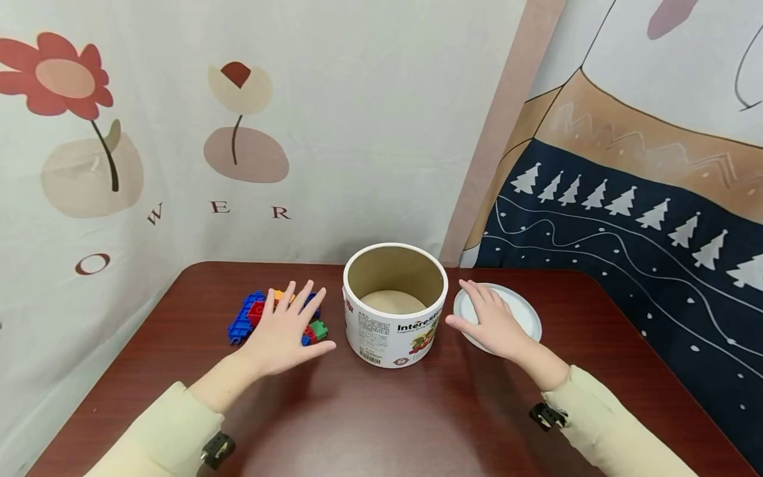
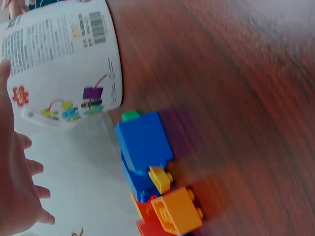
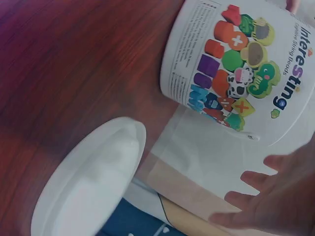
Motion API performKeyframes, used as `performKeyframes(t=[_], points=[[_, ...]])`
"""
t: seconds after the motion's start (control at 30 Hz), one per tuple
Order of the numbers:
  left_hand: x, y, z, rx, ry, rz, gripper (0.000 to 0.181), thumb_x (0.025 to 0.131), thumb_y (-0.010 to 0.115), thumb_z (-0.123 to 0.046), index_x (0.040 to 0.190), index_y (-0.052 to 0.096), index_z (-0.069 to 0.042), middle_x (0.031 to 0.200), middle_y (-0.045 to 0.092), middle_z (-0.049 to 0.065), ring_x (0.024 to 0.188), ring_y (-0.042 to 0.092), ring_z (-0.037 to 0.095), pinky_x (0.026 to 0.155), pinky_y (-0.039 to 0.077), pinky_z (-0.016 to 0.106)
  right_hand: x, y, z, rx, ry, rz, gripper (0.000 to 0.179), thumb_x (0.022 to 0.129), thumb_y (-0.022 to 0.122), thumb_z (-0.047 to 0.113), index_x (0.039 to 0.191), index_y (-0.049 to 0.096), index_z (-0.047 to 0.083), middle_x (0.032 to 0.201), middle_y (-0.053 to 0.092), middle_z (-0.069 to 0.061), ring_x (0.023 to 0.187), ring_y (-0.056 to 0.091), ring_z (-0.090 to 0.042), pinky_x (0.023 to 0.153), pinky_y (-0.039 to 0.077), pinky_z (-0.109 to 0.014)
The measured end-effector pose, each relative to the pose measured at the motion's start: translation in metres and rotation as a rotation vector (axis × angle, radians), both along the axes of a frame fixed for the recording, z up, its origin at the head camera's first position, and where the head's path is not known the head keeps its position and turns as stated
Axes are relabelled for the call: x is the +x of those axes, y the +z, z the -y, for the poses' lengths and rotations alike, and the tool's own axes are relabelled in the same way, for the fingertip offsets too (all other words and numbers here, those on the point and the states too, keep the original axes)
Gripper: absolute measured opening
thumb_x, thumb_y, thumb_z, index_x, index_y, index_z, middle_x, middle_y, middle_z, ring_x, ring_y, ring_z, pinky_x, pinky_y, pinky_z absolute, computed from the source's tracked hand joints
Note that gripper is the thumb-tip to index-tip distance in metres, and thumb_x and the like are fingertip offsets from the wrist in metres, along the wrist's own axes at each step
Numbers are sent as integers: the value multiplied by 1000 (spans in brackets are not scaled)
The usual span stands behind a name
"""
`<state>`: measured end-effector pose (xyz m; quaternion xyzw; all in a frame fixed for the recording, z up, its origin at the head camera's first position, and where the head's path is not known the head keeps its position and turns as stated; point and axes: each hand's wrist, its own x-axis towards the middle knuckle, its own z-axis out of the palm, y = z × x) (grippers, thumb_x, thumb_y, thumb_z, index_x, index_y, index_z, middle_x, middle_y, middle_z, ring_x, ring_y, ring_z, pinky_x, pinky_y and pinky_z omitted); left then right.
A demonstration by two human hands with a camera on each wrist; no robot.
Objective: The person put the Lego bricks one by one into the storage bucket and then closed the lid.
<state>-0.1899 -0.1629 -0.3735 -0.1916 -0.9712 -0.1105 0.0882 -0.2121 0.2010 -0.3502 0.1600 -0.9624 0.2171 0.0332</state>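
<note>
In the middle of the table stands a white cylindrical tub, upright and uncovered, its inside bare in the head view. My left hand is spread above a cluster of toy building blocks, hiding part of them; blue, red, green and orange-yellow ones show around it. In the left wrist view a blue block and an orange block lie beside the tub. To the tub's right a round white lid lies on the table. My right hand hovers over the lid with fingers extended, holding nothing.
The dark red-brown wooden table reaches back to a pale curtain with flower prints. A navy cloth with white trees hangs along the right side. Each sleeve carries a small black device at the wrist.
</note>
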Motion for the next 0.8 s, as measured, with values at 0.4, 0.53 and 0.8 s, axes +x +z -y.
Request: performKeyframes(t=[0.4, 0.53, 0.8], points=[[-9, 3, 39, 83, 111, -10, 97, 74, 65, -60, 146, 29, -6, 149, 30, 22, 136, 23, 44, 107, 12, 68, -13, 13, 10, -452, -58, 259, 75, 94, 53, 33, 149, 11, 4, 149, 23, -26, 136, 27, -44, 108, 30, -57], [-10, 0, 53, 145, 173, -1, 97, 74, 65, -59, 145, 29, -5, 147, 32, 23, 133, 27, 43, 106, 15, 67, -19, 16, 16, -526, -78, 291, 68, 96, 47, 33, 149, 14, 4, 149, 25, -25, 136, 29, -42, 109, 31, -54], [-11, -9, 75, 282, 286, 49, 92, 77, 64, -59, 143, 32, -3, 140, 40, 25, 125, 34, 47, 100, 25, 69, -27, 15, 29, -670, -109, 333, 63, 98, 45, 30, 148, 16, 4, 151, 21, -24, 138, 28, -39, 109, 31, -52]])
